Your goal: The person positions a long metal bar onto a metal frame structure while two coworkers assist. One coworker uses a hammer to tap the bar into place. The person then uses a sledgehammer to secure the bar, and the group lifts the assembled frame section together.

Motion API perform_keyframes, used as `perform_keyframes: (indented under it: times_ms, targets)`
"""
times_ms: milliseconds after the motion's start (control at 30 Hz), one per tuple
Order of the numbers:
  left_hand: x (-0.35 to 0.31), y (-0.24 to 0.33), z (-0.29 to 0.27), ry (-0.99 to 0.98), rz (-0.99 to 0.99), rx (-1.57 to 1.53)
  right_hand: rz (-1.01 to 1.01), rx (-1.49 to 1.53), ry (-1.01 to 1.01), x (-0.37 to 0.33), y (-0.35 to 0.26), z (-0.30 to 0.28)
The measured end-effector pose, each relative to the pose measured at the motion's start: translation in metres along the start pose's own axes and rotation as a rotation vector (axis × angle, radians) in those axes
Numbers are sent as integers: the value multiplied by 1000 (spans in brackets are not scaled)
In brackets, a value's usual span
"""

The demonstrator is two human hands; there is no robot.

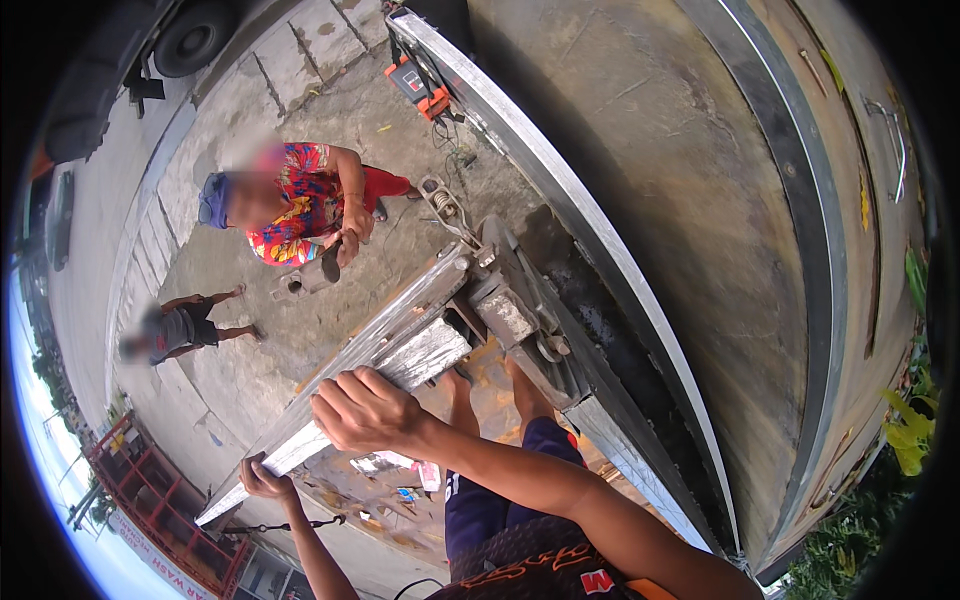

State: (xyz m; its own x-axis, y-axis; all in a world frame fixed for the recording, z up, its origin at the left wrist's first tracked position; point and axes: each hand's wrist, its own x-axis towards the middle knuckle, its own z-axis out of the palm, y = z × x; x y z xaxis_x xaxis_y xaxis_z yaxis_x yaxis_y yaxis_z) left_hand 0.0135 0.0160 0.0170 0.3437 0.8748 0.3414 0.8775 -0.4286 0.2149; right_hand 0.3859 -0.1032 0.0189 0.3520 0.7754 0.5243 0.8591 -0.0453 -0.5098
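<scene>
My right hand (pixel 365 412) is closed over the top edge of a long silver-painted metal beam (pixel 425 352). Farther down the same beam, toward the lower left, my left hand (pixel 266 480) has its fingers wrapped round it. At its upper end the beam runs up beside a metal bracket assembly (pixel 503 308) with bolts; whether they are joined I cannot tell. A coil spring (pixel 443 203) sits in a fitting above that bracket. Across the beam, a person in a red patterned shirt (pixel 305 200) holds a dark metal piece (pixel 318 270) in both hands.
A curved silver frame rail (pixel 600 230) sweeps down the right side. At its top stands an orange and black machine (pixel 418 90) with cables. Scraps and papers (pixel 400 470) lie below the beam. Another person (pixel 175 328) is farther left, and a vehicle wheel (pixel 193 40) shows top left.
</scene>
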Motion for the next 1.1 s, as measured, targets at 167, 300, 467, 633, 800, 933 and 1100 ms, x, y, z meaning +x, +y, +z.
perform_keyframes:
  times_ms: [167, 300, 467, 633, 800, 933, 1100]
  targets:
    - [2, 3, 0, 0, 10, 0, 34, 55, 24, 0, -1, -1]
    - [1, 8, 3, 4, -10, 30, 19, 283, 99, -2, -15, 5]
    - [0, 8, 7, -24, -8, 79, -190, 261, 90, -3, -33, 19]
    - [3, 11, 10, -7, 16, 96, -86, 73, -98, -2, -37, 25]
    - [7, 21, 9, 46, 52, 63, -55, -33, -192, 6, -42, 25]
    - [7, 23, 0, -10, -41, 42, -120, -102, -168, 10, -48, 23]
    - [15, 53, -12, -251, -85, 10, -131, -164, -160, 12, -58, 23]
